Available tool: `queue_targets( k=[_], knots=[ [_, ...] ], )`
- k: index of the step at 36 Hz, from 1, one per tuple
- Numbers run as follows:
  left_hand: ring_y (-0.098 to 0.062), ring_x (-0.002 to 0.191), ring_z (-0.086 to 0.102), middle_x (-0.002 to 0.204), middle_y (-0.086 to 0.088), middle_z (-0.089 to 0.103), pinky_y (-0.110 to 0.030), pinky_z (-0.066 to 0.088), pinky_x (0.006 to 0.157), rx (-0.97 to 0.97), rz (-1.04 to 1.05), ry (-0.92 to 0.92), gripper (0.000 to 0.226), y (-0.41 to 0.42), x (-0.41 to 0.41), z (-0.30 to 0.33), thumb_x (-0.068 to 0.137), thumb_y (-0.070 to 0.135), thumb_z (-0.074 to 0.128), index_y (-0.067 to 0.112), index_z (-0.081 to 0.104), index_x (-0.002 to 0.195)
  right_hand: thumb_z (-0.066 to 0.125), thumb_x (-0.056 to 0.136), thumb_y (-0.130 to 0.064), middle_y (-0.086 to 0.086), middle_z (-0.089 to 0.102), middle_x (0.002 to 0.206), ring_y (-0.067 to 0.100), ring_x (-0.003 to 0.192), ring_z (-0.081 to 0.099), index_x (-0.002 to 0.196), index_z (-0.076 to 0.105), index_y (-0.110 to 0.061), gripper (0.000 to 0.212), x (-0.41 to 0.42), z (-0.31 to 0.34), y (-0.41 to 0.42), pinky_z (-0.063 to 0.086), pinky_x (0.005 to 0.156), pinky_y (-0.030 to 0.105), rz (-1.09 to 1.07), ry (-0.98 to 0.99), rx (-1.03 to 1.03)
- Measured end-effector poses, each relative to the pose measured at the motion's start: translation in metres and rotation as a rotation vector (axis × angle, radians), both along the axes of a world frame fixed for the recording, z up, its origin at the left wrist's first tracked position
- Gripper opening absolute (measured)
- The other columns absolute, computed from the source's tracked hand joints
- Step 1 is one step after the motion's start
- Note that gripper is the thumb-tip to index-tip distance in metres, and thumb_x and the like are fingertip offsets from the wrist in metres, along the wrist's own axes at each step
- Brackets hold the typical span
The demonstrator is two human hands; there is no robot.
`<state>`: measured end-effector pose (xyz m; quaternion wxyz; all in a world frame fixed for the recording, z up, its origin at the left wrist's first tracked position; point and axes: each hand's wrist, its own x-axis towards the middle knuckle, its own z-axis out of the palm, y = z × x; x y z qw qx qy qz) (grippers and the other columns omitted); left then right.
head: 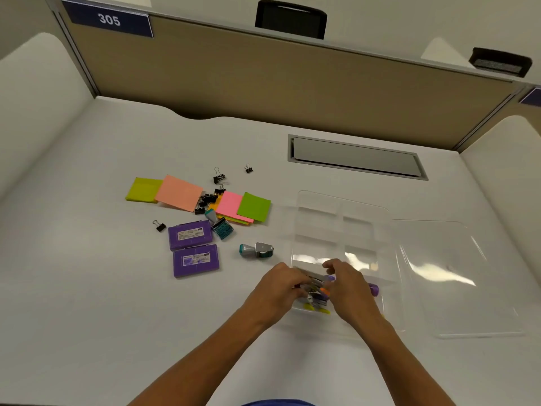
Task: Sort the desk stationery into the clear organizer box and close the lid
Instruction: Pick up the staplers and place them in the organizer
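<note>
The clear organizer box (341,218) lies open on the white desk, its clear lid (456,276) flat to its right. Both hands are in the box's near compartment. My left hand (282,284) and my right hand (349,285) grip a bundle of markers (317,291) with purple, orange and yellow ends. Left of the box lie a grey-teal stamp (257,250), another teal stamp (220,225), two purple cases (193,247), coloured sticky notes (231,205) and several black binder clips (218,178).
A grey cable hatch (355,156) is set into the desk behind the box. A tan partition (263,80) with a "305" sign closes off the back. White side panels stand at left and right.
</note>
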<state>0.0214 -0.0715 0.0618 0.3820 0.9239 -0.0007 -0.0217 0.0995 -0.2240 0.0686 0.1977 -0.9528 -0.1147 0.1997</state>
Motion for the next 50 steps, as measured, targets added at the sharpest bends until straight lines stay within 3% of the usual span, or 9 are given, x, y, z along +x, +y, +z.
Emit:
queue_targets(
  k=[4,12,19,27,33,36,42,46,50],
  knots=[
    [-0.021,0.111,0.053,0.124,-0.007,0.062,-0.025,0.04,0.093,0.071,-0.006,0.038,0.028,0.001,0.004,-0.003,0.095,0.019,0.058,0.011,0.064,0.122,0.062,0.09,-0.001,0.005,0.053,0.125,0.019,0.106,0.058,0.129,0.053,-0.02,0.043,-0.001,-0.002,0.004,0.052,0.09,0.03,0.004,-0.027,-0.003],
    [-0.02,0.109,0.05,0.118,-0.002,0.066,-0.032,0.04,0.09,0.406,-0.058,-0.053,0.034,0.001,0.004,-0.009,0.092,0.037,0.061,0.019,0.066,0.12,0.062,0.087,0.006,0.004,0.063,0.12,0.019,0.105,0.062,0.128,0.051,-0.02,0.049,-0.005,0.001,0.007,0.053,0.093,0.031,0.038,0.03,-0.061],
    [-0.025,0.119,0.043,0.122,-0.005,0.063,-0.038,0.036,0.092,0.596,-0.08,-0.067,0.032,-0.005,0.005,0.0,0.092,0.019,0.062,0.015,0.06,0.124,0.062,0.085,0.008,0.002,0.065,0.12,0.019,0.104,0.062,0.124,0.055,-0.021,0.049,-0.006,0.002,0.002,0.053,0.094,0.032,0.018,-0.007,-0.052],
    [-0.019,0.115,0.044,0.123,0.005,0.066,-0.031,0.032,0.086,0.314,0.036,-0.071,0.031,-0.007,0.003,-0.013,0.092,0.03,0.063,0.026,0.065,0.123,0.059,0.087,0.0,-0.003,0.067,0.115,0.016,0.103,0.062,0.123,0.059,-0.021,0.042,-0.003,0.007,-0.014,0.045,0.082,0.024,0.048,-0.181,-0.083],
    [-0.012,0.105,0.039,0.115,0.014,0.067,-0.026,0.029,0.083,0.068,0.181,0.017,0.029,-0.006,-0.001,-0.015,0.092,0.033,0.062,0.032,0.067,0.12,0.054,0.088,-0.005,-0.005,0.068,0.109,0.019,0.099,0.062,0.117,0.06,-0.028,0.038,0.0,0.008,-0.021,0.052,0.086,0.036,0.027,-0.23,-0.081],
    [-0.01,0.098,0.036,0.108,0.013,0.065,-0.024,0.033,0.081,-0.014,0.245,0.04,0.029,-0.008,-0.003,-0.018,0.089,0.035,0.065,0.033,0.068,0.118,0.055,0.09,-0.005,-0.003,0.068,0.108,0.018,0.099,0.062,0.119,0.061,-0.024,0.036,0.0,0.007,-0.022,0.051,0.086,0.033,0.041,-0.221,-0.082],
    [-0.011,0.096,0.035,0.105,0.015,0.063,-0.02,0.035,0.078,-0.035,0.254,0.041,0.027,-0.018,-0.006,-0.02,0.087,0.038,0.066,0.035,0.069,0.114,0.056,0.093,-0.009,-0.002,0.068,0.11,0.016,0.101,0.061,0.121,0.062,-0.023,0.032,-0.006,0.003,-0.025,0.051,0.085,0.03,0.061,-0.19,-0.089],
    [-0.01,0.099,0.034,0.112,0.015,0.064,-0.01,0.026,0.072,0.001,0.247,0.049,0.026,-0.02,-0.005,-0.023,0.088,0.039,0.066,0.038,0.068,0.114,0.056,0.095,-0.015,0.0,0.068,0.112,0.017,0.102,0.062,0.121,0.062,-0.022,0.028,-0.008,0.004,-0.025,0.05,0.086,0.028,0.064,-0.152,-0.111],
    [-0.013,0.106,0.035,0.119,0.015,0.064,-0.01,0.022,0.074,0.042,0.217,0.04,0.026,-0.02,-0.003,-0.022,0.091,0.037,0.062,0.037,0.067,0.116,0.057,0.094,-0.016,0.0,0.069,0.112,0.017,0.103,0.06,0.121,0.064,-0.023,0.028,-0.01,0.001,-0.026,0.051,0.085,0.03,0.054,-0.144,-0.084]
  ],
)
